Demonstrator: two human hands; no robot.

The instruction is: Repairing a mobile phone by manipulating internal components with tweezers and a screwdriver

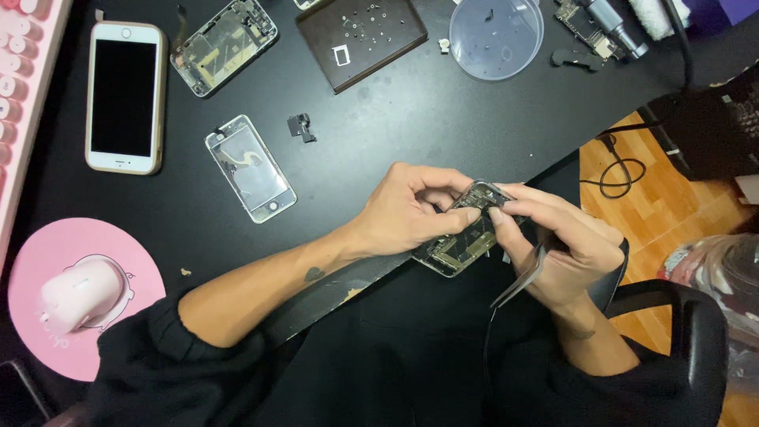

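Observation:
Both hands work on an opened phone chassis (461,243) with bare circuitry, held over the front edge of the black desk (395,119). My left hand (407,209) grips its upper side, fingertips pinching at the top corner. My right hand (557,245) holds the other side, forefinger pressed on the chassis next to the left fingertips. A thin dark tool or strip (522,281) sticks out below my right hand; what it is I cannot tell.
On the desk lie a white phone with a dark screen (125,96), a silver phone frame (250,168), another stripped phone body (224,46), a small black part (300,127), a brown pad with screws (361,38), a clear round dish (496,35). Pink mouse and mat (79,296) at left; chair arm (688,316) at right.

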